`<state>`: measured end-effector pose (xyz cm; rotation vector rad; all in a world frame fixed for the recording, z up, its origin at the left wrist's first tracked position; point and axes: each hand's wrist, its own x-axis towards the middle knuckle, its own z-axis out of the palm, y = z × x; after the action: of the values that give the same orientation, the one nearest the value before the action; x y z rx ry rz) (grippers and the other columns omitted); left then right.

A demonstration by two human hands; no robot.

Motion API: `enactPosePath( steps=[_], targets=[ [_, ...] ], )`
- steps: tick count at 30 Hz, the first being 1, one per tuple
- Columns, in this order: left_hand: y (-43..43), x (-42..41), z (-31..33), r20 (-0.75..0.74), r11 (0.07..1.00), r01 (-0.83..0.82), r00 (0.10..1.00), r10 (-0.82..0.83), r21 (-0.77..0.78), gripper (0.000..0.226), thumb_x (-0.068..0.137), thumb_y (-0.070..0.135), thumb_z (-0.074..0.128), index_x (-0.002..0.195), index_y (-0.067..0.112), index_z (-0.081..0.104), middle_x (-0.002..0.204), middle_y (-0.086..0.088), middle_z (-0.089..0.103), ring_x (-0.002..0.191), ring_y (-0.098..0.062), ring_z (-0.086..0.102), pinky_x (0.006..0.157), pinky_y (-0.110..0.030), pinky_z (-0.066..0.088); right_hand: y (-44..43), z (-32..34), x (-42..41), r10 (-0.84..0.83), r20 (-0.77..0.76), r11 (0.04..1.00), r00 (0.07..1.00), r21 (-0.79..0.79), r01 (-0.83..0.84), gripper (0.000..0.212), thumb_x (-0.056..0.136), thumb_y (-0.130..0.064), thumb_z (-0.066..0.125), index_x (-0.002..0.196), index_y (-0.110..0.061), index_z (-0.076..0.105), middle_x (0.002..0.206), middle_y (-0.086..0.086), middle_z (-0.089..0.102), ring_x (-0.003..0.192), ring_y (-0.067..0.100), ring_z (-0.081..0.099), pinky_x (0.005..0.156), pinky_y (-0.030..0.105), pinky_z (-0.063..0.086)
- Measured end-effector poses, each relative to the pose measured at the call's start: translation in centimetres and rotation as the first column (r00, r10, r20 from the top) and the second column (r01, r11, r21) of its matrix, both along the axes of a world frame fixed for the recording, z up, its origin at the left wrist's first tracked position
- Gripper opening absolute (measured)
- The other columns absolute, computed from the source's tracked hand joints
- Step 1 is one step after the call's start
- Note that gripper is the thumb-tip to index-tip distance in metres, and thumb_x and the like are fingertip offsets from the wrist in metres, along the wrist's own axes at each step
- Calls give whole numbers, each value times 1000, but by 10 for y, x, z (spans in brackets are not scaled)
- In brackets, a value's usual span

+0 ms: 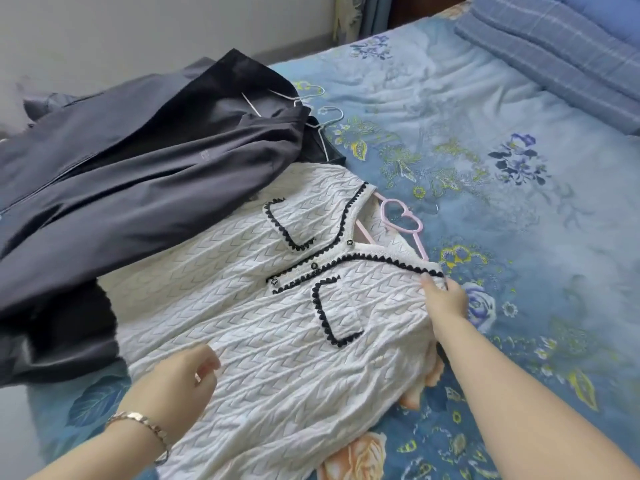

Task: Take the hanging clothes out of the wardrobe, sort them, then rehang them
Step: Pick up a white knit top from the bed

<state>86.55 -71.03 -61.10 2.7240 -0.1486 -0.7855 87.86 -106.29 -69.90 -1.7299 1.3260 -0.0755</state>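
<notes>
In front of me lies a bed (433, 109), covered by a blue sheet (540, 237) printed with flowers: purple blooms and yellow-green leaves further up, peach roses at my end. At its far right corner sits a stack of folded quilts (554, 53), blue with a pale check. Past the bed's far left side rises a plain, pale wall (138, 26). Where the wall ends hang strips of pale yellow and blue cloth (363, 15), perhaps a curtain. Beside them shows a piece of dark brown wood (415, 8) — what furniture it belongs to I cannot tell. At my lower left is a pale grey strip of floor (14, 427). The light is soft and even.
</notes>
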Motion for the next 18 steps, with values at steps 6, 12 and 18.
enactPosePath(
  steps=[6, 12, 18],
  targets=[
    [8, -3, 63, 17, 1000, -23, 1000, 23, 0, 25, 94, 25, 43, 79, 45, 39, 85, 19, 55, 72, 2, 51, 69, -16, 45, 11, 94, 7, 254, 238, 962, 937, -167, -218, 34, 96, -23, 49, 69, -4, 44, 64, 3, 34, 56, 14, 28, 51, 23, 26],
    [36, -17, 162, 98, 999, -26, 995, 24, 19, 35, 93, 28, 45, 67, 46, 30, 75, 19, 50, 72, 2, 48, 74, -12, 39, 67, 213, 2, 550, 295, 834, 782, -148, -531, 39, 98, -27, 44, 96, 10, 56, 78, 15, 52, 76, 18, 45, 61, 31, 32],
    [91, -44, 253, 203, 992, -94, 973, 111, -89, 34, 96, 28, 43, 67, 43, 32, 75, 12, 49, 74, -7, 48, 64, -12, 37, 145, 316, -32, 699, 323, 713, 639, -246, -656, 26, 98, -36, 42, 84, -15, 42, 75, -4, 49, 75, 11, 46, 69, 27, 36]
  ],
)
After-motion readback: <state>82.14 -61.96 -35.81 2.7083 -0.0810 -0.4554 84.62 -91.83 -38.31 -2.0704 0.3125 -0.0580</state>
